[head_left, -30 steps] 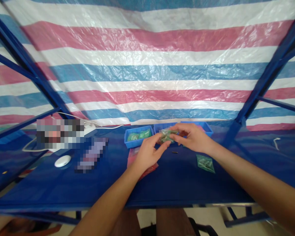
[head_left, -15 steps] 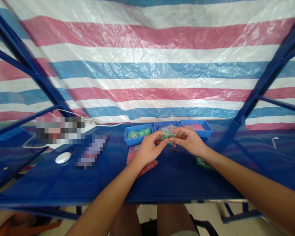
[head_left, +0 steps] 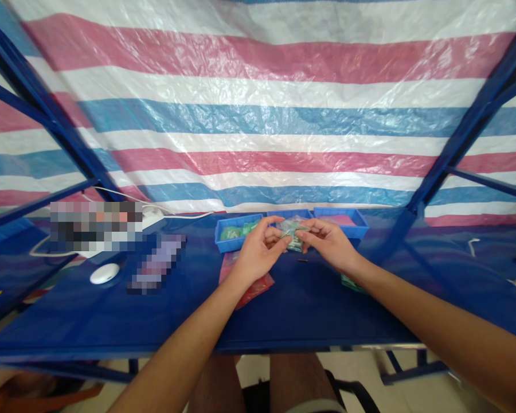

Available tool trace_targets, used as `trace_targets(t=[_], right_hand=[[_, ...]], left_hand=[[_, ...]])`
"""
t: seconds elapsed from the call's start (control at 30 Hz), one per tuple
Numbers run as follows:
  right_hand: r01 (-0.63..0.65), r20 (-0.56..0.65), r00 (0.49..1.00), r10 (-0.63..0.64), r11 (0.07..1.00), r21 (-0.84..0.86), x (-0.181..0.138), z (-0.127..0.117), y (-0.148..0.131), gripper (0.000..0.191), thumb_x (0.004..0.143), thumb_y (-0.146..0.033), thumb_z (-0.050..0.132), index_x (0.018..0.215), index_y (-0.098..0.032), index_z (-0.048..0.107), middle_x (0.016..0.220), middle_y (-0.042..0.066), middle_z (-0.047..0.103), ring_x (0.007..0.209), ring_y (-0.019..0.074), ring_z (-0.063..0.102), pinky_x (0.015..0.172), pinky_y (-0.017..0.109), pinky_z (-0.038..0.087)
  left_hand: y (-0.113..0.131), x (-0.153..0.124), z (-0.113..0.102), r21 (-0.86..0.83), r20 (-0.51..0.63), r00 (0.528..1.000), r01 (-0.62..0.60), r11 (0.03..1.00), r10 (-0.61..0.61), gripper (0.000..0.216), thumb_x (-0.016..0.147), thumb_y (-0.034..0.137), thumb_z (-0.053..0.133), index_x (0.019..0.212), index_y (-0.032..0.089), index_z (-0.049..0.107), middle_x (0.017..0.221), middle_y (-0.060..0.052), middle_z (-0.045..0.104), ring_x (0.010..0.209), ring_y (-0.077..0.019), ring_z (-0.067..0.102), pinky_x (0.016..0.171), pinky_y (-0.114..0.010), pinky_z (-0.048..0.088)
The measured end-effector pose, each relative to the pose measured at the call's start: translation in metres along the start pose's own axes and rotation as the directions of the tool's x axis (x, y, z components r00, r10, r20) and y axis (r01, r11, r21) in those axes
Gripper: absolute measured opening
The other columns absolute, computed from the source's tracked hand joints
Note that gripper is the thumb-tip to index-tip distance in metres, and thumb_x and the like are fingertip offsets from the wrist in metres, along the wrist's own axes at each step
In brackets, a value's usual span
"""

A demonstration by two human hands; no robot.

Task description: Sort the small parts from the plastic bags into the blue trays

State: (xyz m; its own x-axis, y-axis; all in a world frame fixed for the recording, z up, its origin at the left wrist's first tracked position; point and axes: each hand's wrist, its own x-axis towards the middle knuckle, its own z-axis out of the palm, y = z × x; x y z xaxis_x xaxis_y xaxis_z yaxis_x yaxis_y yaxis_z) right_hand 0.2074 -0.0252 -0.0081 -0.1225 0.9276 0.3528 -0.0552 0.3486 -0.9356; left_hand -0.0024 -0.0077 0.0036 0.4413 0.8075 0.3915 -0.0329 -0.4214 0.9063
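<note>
Between both hands, above the blue table [head_left: 309, 315], is a small clear plastic bag [head_left: 295, 241] with greenish contents I cannot make out. My left hand [head_left: 262, 246] is closed on the bag's left side, thumb and fingers pinching it. My right hand [head_left: 329, 241] grips its right side, thumb on top. Just below the bag, a small dark pin-like piece [head_left: 303, 260] lies on the table. A red plastic bag [head_left: 255, 291] lies partly under my left wrist. Beneath my right wrist, a green bag [head_left: 353, 284] is mostly hidden.
Three blue bins stand along the back: the left bin [head_left: 224, 244] with green bags, the middle bin [head_left: 289, 214] mostly hidden, the right bin [head_left: 355, 225] with something pink. To the left are a white oval object [head_left: 105, 273], a blurred-out item [head_left: 158, 264] and white cables [head_left: 184, 216].
The clear bag has turned between my fingers and now shows more of its face. Both hands still hold it in about the same place; the view has shifted slightly.
</note>
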Motion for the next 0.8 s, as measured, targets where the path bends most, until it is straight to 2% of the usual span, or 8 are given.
trace_targets(t=[0.13, 0.23, 0.37, 0.43, 0.5, 0.6, 0.67, 0.8], right_hand=[[-0.025, -0.020, 0.999, 0.026, 0.997, 0.075, 0.001, -0.001, 0.001, 0.036, 0.083, -0.044, 0.086, 0.106, -0.022, 0.071, 0.077, -0.002, 0.075, 0.057, 0.0131, 0.064, 0.059, 0.028, 0.051], [-0.070, -0.045, 0.996, 0.077, 0.987, 0.148, 0.000, -0.002, 0.000, 0.049, 0.082, -0.043, 0.088, 0.122, -0.025, 0.066, 0.074, -0.005, 0.072, 0.054, 0.0127, 0.063, 0.058, 0.028, 0.051], [-0.192, 0.010, 0.981, 0.195, 0.951, 0.243, -0.001, -0.001, -0.004, 0.049, 0.077, -0.046, 0.090, 0.116, -0.023, 0.071, 0.083, 0.000, 0.075, 0.063, 0.0141, 0.067, 0.060, 0.028, 0.054], [-0.264, 0.066, 0.964, 0.256, 0.929, 0.258, -0.002, 0.000, -0.006, 0.042, 0.078, -0.052, 0.088, 0.102, -0.020, 0.073, 0.083, 0.003, 0.075, 0.063, 0.0146, 0.067, 0.055, 0.026, 0.050], [-0.301, 0.086, 0.954, 0.289, 0.922, 0.242, -0.002, 0.001, -0.007, 0.044, 0.084, -0.062, 0.080, 0.087, -0.019, 0.071, 0.069, 0.002, 0.069, 0.050, 0.0113, 0.056, 0.044, 0.024, 0.039], [-0.226, 0.016, 0.974, 0.226, 0.964, 0.140, -0.003, 0.000, -0.010, 0.052, 0.090, -0.069, 0.070, 0.073, -0.020, 0.063, 0.049, -0.006, 0.045, 0.039, 0.0072, 0.028, 0.039, 0.025, 0.018], [-0.140, -0.020, 0.990, 0.141, 0.990, 0.035, -0.004, -0.001, -0.013, 0.049, 0.089, -0.066, 0.073, 0.073, -0.020, 0.064, 0.050, -0.007, 0.040, 0.043, 0.0073, 0.027, 0.042, 0.025, 0.018], [-0.055, 0.026, 0.998, 0.057, 0.996, -0.065, -0.004, 0.000, -0.013, 0.039, 0.082, -0.055, 0.085, 0.079, -0.019, 0.069, 0.065, -0.004, 0.057, 0.054, 0.0094, 0.044, 0.049, 0.025, 0.034]], left_hand=[[0.004, -0.002, 0.000, 0.191, -0.052, 0.993, -0.095, 0.977, 0.107, 0.053, 0.090, 0.036, 0.079, 0.135, 0.021, 0.057, 0.117, -0.011, 0.072, 0.100, -0.0211, 0.072, 0.080, -0.031, 0.060], [0.012, -0.003, -0.002, 0.398, 0.013, 0.963, -0.251, 0.882, 0.268, 0.054, 0.082, 0.034, 0.088, 0.131, 0.024, 0.066, 0.144, -0.014, 0.061, 0.128, -0.0286, 0.063, 0.092, -0.038, 0.061], [0.017, -0.002, -0.007, 0.496, 0.085, 0.927, -0.357, 0.791, 0.365, 0.024, 0.091, 0.022, 0.077, 0.115, 0.025, 0.077, 0.131, -0.009, 0.071, 0.125, -0.0255, 0.066, 0.110, -0.044, 0.053], [0.017, -0.002, -0.008, 0.490, 0.055, 0.937, -0.327, 0.808, 0.345, 0.017, 0.097, 0.023, 0.070, 0.111, 0.025, 0.079, 0.119, -0.008, 0.076, 0.113, -0.0229, 0.071, 0.104, -0.040, 0.055], [0.016, -0.002, -0.007, 0.476, 0.002, 0.954, -0.266, 0.838, 0.301, 0.015, 0.097, 0.028, 0.072, 0.108, 0.024, 0.080, 0.109, -0.007, 0.079, 0.102, -0.0219, 0.074, 0.095, -0.036, 0.058], [0.014, -0.002, -0.005, 0.406, -0.080, 0.976, -0.156, 0.901, 0.205, 0.020, 0.093, 0.035, 0.076, 0.107, 0.021, 0.080, 0.101, -0.007, 0.081, 0.088, -0.0213, 0.075, 0.082, -0.032, 0.060], [0.011, -0.002, -0.003, 0.320, -0.096, 0.986, -0.100, 0.942, 0.137, 0.025, 0.091, 0.038, 0.078, 0.110, 0.021, 0.079, 0.101, -0.007, 0.081, 0.087, -0.0216, 0.076, 0.079, -0.032, 0.060], [0.006, -0.002, -0.002, 0.181, -0.036, 0.998, -0.053, 0.982, 0.060, 0.037, 0.091, 0.041, 0.078, 0.121, 0.020, 0.073, 0.093, -0.006, 0.080, 0.085, -0.0215, 0.076, 0.075, -0.030, 0.059]])
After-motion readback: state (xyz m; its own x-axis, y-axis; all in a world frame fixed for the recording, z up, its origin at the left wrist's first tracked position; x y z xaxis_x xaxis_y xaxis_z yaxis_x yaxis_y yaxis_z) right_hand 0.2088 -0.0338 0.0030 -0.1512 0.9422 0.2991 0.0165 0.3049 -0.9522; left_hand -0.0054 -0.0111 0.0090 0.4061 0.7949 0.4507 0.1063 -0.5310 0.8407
